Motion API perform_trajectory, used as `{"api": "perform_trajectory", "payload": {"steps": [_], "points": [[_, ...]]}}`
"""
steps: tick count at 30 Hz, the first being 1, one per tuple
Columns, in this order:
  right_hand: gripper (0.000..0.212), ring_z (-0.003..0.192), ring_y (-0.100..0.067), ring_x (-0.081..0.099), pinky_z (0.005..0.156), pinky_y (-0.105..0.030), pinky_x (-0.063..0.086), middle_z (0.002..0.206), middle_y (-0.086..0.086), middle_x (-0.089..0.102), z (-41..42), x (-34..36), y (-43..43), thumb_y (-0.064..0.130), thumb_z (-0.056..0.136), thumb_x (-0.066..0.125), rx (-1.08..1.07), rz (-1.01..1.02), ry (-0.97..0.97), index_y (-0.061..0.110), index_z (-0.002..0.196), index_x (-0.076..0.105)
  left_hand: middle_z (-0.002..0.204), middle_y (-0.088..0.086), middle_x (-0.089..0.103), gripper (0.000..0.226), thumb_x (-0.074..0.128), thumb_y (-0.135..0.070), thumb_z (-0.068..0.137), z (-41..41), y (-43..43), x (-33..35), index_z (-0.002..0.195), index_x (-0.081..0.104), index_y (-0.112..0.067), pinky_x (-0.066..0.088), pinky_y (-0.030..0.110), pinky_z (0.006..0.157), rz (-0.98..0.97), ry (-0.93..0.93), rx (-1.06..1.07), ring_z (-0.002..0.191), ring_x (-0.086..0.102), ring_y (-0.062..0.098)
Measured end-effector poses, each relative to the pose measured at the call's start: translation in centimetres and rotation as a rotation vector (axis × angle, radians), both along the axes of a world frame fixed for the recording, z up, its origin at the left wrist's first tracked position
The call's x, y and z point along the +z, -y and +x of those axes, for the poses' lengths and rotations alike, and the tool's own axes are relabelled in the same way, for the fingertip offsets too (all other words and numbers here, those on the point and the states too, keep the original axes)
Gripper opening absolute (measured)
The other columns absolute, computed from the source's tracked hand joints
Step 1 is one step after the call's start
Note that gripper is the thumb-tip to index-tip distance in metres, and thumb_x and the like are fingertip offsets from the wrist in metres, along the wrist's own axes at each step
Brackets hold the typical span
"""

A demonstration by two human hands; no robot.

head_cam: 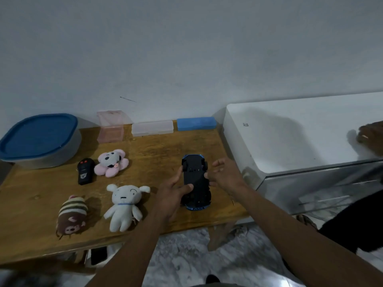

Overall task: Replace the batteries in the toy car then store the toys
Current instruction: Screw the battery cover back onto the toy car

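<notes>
A person holds a blue toy car point(196, 172) upside down just above the right part of a wooden table point(155, 150), its black underside and four wheels turned up to the camera. The left hand point(172, 195) grips the car from its left flank, the thumb laid across the black chassis and the fingers curled along the side. The right hand point(224, 175) is at the car's right flank with its fingers spread and loose; whether the fingertips touch the body cannot be told.

On the table to the left lie a black remote control point(85, 171) with two red buttons and a white face-like emblem, too blurred to read, a pink-and-white plush point(110, 162) just beside it, a white plush dog point(124, 206) with a blue collar, and a brown striped plush point(71, 216). Along the wall stand a grey tub with a blue lid point(39, 137), a pink see-through box point(110, 129) with its lid up, a clear flat case point(152, 128) and a blue flat case point(196, 123). No writing on the car or the cases can be read.

To the right of the table stands a white cabinet point(300, 131), and another person's hand point(371, 137) rests on its top at the frame's edge.
</notes>
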State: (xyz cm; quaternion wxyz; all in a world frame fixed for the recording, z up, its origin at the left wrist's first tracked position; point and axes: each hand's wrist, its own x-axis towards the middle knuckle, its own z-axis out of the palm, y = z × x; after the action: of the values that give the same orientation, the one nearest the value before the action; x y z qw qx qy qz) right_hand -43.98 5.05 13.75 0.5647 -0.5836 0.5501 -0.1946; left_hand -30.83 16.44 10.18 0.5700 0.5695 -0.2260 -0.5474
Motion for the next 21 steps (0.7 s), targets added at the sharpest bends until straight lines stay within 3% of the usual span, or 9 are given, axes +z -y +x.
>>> {"api": "perform_trajectory", "payload": {"steps": [4, 8, 13, 17, 21], "points": [[0.013, 0.083, -0.024, 0.068, 0.076, -0.041, 0.059, 0.093, -0.007, 0.068, -2.3, -1.8, 2.3, 0.012, 0.080, 0.066, -0.007, -0.164, -0.242, 0.022, 0.083, 0.059, 0.135, 0.005, 0.056, 0.070, 0.061, -0.002, 0.089, -0.9, 0.4, -1.0, 0.145, 0.034, -0.035, 0.051, 0.054, 0.094, 0.052, -0.029, 0.010, 0.109, 0.064, 0.027], [0.008, 0.084, -0.024, 0.066, 0.072, -0.030, 0.054, 0.087, -0.010, 0.069, -4.8, -4.0, 2.8, 0.010, 0.084, 0.059, 0.049, -0.258, -0.499, 0.008, 0.083, 0.066, 0.131, 0.007, 0.058, 0.073, 0.062, -0.003, 0.089, -1.5, 0.5, -1.6, 0.146, 0.031, -0.036, 0.057, 0.047, 0.084, 0.096, -0.032, 0.006, 0.104, 0.066, 0.027], [0.014, 0.083, -0.021, 0.063, 0.067, -0.025, 0.047, 0.083, -0.008, 0.066, -5.1, -6.0, 2.3, 0.016, 0.081, 0.071, 0.137, -0.217, -0.565, 0.006, 0.077, 0.062, 0.121, 0.005, 0.065, 0.074, 0.061, -0.001, 0.089, -1.9, 0.8, -2.1, 0.146, 0.030, -0.037, 0.058, 0.046, 0.081, 0.118, -0.020, 0.006, 0.100, 0.069, 0.026], [0.008, 0.087, -0.024, 0.062, 0.066, -0.023, 0.041, 0.085, -0.008, 0.060, -4.9, -7.3, 2.4, 0.008, 0.085, 0.060, 0.234, -0.267, -0.660, 0.011, 0.080, 0.053, 0.115, 0.002, 0.068, 0.075, 0.061, -0.001, 0.089, -1.8, 0.8, -2.3, 0.146, 0.030, -0.038, 0.058, 0.043, 0.075, 0.125, -0.034, 0.020, 0.096, 0.071, 0.025], [0.011, 0.072, -0.022, 0.057, 0.061, -0.024, 0.041, 0.076, -0.008, 0.056, -4.7, -7.3, 2.7, 0.004, 0.083, 0.058, 0.234, -0.262, -0.666, 0.009, 0.075, 0.052, 0.122, 0.007, 0.065, 0.074, 0.063, -0.002, 0.088, -1.3, 0.9, -2.2, 0.145, 0.032, -0.039, 0.058, 0.045, 0.077, 0.135, -0.026, 0.033, 0.099, 0.070, 0.027]]}}
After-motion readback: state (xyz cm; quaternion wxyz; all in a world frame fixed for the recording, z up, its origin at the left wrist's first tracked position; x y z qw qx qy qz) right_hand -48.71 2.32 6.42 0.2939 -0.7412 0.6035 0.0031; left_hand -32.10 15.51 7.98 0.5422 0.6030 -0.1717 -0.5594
